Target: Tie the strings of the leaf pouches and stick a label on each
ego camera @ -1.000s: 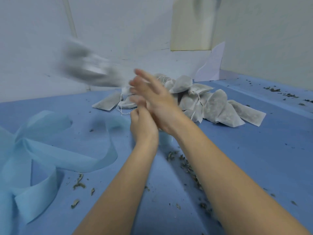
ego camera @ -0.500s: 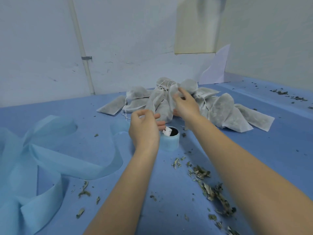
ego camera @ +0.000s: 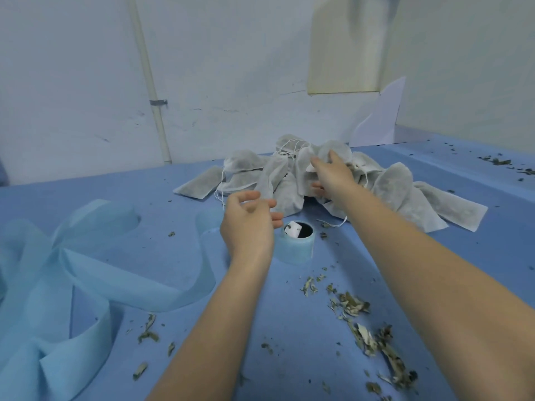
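Both my hands reach ahead: right hand [ego camera: 330, 176] grips a grey-white fabric leaf pouch [ego camera: 311, 172] on the far pile, nearer it than my loosely curled, empty left hand [ego camera: 249, 224].

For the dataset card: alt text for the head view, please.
The right hand reaches into a pile of grey leaf pouches on a blue table; the left hand hovers empty beside a blue label roll.

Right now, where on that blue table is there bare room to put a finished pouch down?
Bare blue table lies between the ribbon loops and the pouch pile, left of the left hand. The far right, past the pile, is mostly bare. Crowded: around the roll, and the leaf scraps nearer.
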Action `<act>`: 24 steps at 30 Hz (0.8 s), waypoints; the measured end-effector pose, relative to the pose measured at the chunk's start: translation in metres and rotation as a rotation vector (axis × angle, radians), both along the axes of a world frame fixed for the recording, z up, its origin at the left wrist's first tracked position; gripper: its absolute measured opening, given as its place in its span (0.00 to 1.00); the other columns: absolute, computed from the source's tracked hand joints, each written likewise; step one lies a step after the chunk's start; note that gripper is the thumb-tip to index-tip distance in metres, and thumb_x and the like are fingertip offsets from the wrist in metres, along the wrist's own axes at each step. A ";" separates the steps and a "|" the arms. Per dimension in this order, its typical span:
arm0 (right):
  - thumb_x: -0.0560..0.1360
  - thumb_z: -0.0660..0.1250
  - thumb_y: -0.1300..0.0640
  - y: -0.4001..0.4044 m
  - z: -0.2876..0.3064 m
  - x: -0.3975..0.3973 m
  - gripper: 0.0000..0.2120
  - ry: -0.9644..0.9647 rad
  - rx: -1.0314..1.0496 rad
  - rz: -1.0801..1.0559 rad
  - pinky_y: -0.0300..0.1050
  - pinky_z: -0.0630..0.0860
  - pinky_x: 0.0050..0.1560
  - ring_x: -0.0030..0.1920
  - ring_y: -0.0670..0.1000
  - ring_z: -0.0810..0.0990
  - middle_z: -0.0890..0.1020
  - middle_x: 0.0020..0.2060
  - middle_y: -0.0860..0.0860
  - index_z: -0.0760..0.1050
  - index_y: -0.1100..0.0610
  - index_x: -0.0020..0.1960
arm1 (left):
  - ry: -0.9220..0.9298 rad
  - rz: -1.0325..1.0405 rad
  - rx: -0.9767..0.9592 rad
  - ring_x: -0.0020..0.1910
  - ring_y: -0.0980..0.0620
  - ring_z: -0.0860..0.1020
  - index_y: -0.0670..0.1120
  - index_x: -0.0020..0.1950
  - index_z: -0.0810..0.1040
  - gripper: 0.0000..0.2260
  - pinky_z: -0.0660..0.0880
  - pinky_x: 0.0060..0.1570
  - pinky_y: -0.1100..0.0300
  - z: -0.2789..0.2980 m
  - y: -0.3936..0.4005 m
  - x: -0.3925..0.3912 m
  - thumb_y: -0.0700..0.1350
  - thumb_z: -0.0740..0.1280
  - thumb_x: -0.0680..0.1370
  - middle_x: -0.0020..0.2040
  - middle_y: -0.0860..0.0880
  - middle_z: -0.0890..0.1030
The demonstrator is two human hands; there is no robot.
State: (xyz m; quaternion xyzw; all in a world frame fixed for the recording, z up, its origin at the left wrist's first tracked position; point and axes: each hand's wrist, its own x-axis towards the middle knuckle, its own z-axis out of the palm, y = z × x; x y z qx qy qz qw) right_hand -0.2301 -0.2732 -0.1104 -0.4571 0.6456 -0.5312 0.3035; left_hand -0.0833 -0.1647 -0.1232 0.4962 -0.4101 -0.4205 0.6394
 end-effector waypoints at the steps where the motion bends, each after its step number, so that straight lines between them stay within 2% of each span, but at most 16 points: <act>1: 0.79 0.59 0.48 0.008 -0.001 0.002 0.29 -0.024 -0.017 0.008 0.55 0.77 0.58 0.58 0.57 0.78 0.70 0.58 0.50 0.56 0.50 0.77 | -0.041 0.005 -0.024 0.31 0.53 0.79 0.48 0.45 0.71 0.10 0.75 0.32 0.67 -0.001 0.001 -0.001 0.33 0.59 0.75 0.42 0.50 0.82; 3: 0.77 0.61 0.48 0.030 0.001 0.007 0.27 -0.035 -0.044 0.032 0.55 0.76 0.60 0.57 0.57 0.78 0.69 0.54 0.47 0.60 0.49 0.75 | -0.170 0.011 -0.104 0.37 0.53 0.79 0.48 0.48 0.72 0.11 0.73 0.35 0.69 -0.002 0.003 -0.001 0.32 0.60 0.74 0.47 0.50 0.81; 5: 0.76 0.61 0.49 0.056 0.002 0.012 0.15 -0.019 -0.084 0.085 0.58 0.76 0.59 0.54 0.56 0.80 0.74 0.49 0.46 0.70 0.48 0.62 | -0.376 0.007 -0.207 0.42 0.55 0.77 0.47 0.54 0.74 0.16 0.70 0.40 0.74 -0.003 0.004 -0.001 0.31 0.63 0.72 0.53 0.50 0.78; 6: 0.76 0.62 0.50 0.070 0.003 0.015 0.10 -0.025 -0.103 0.115 0.58 0.78 0.57 0.50 0.55 0.81 0.76 0.44 0.46 0.70 0.49 0.56 | -0.471 -0.004 -0.261 0.45 0.56 0.76 0.47 0.58 0.74 0.19 0.70 0.42 0.74 -0.002 0.004 -0.001 0.31 0.64 0.71 0.56 0.50 0.76; 9: 0.76 0.64 0.51 0.111 0.005 0.026 0.04 -0.049 -0.163 0.215 0.50 0.82 0.46 0.43 0.54 0.84 0.79 0.41 0.49 0.71 0.47 0.50 | -0.695 -0.040 -0.392 0.57 0.54 0.71 0.50 0.66 0.72 0.26 0.69 0.55 0.67 -0.002 0.003 -0.002 0.31 0.67 0.70 0.62 0.49 0.71; 10: 0.76 0.64 0.52 0.123 0.004 0.029 0.03 -0.051 -0.191 0.242 0.51 0.82 0.46 0.42 0.54 0.84 0.80 0.42 0.50 0.72 0.45 0.49 | -0.756 -0.042 -0.428 0.58 0.54 0.70 0.51 0.67 0.71 0.28 0.67 0.56 0.70 -0.003 0.003 -0.002 0.32 0.68 0.69 0.64 0.49 0.69; 11: 0.76 0.65 0.53 0.134 0.003 0.031 0.06 -0.074 -0.215 0.264 0.51 0.82 0.48 0.40 0.52 0.83 0.80 0.43 0.50 0.73 0.42 0.50 | -0.804 -0.044 -0.463 0.59 0.56 0.68 0.52 0.68 0.71 0.30 0.63 0.54 0.76 -0.003 0.003 -0.003 0.32 0.69 0.69 0.65 0.49 0.68; 12: 0.77 0.65 0.54 0.143 0.002 0.033 0.12 -0.116 -0.224 0.278 0.50 0.82 0.49 0.40 0.50 0.83 0.81 0.43 0.49 0.73 0.38 0.56 | -0.836 -0.049 -0.498 0.59 0.58 0.66 0.54 0.68 0.70 0.31 0.60 0.53 0.80 -0.003 0.002 -0.003 0.33 0.69 0.69 0.67 0.50 0.67; 14: 0.77 0.65 0.54 0.155 -0.003 0.035 0.22 -0.109 -0.239 0.271 0.50 0.80 0.54 0.45 0.46 0.83 0.82 0.44 0.44 0.69 0.40 0.69 | -0.868 -0.070 -0.554 0.61 0.60 0.64 0.55 0.69 0.70 0.32 0.58 0.51 0.83 -0.002 0.002 -0.003 0.33 0.70 0.69 0.69 0.51 0.66; 15: 0.77 0.65 0.54 0.159 -0.005 0.036 0.23 -0.052 -0.262 0.264 0.49 0.79 0.56 0.48 0.44 0.82 0.82 0.45 0.42 0.68 0.41 0.70 | -0.876 -0.075 -0.578 0.62 0.59 0.66 0.55 0.68 0.71 0.31 0.58 0.52 0.83 -0.002 0.003 -0.004 0.33 0.70 0.69 0.68 0.52 0.67; 17: 0.77 0.65 0.55 0.164 -0.007 0.037 0.22 0.062 -0.328 0.258 0.41 0.76 0.57 0.47 0.39 0.81 0.82 0.44 0.41 0.70 0.41 0.69 | -0.854 -0.052 -0.623 0.63 0.55 0.70 0.52 0.66 0.74 0.28 0.60 0.54 0.79 -0.001 0.005 -0.006 0.32 0.69 0.68 0.65 0.52 0.73; 19: 0.77 0.66 0.56 0.166 -0.008 0.035 0.20 0.127 -0.399 0.230 0.29 0.74 0.49 0.43 0.37 0.80 0.83 0.41 0.41 0.73 0.40 0.66 | -0.786 -0.006 -0.632 0.59 0.55 0.74 0.49 0.61 0.78 0.24 0.63 0.54 0.76 0.001 0.008 -0.006 0.33 0.71 0.67 0.58 0.54 0.78; 21: 0.76 0.66 0.58 0.167 -0.009 0.030 0.21 0.144 -0.459 0.211 0.29 0.74 0.43 0.42 0.40 0.80 0.83 0.41 0.43 0.73 0.39 0.65 | -0.683 0.004 -0.586 0.51 0.59 0.76 0.51 0.56 0.79 0.20 0.66 0.48 0.77 0.004 0.010 -0.005 0.38 0.74 0.67 0.49 0.60 0.79; 24: 0.76 0.67 0.61 0.165 -0.011 0.021 0.22 0.168 -0.568 0.143 0.32 0.76 0.45 0.42 0.43 0.80 0.82 0.40 0.45 0.71 0.41 0.65 | -0.496 -0.090 -0.480 0.41 0.67 0.78 0.55 0.50 0.79 0.16 0.68 0.39 0.78 0.008 0.012 -0.003 0.42 0.77 0.66 0.41 0.62 0.80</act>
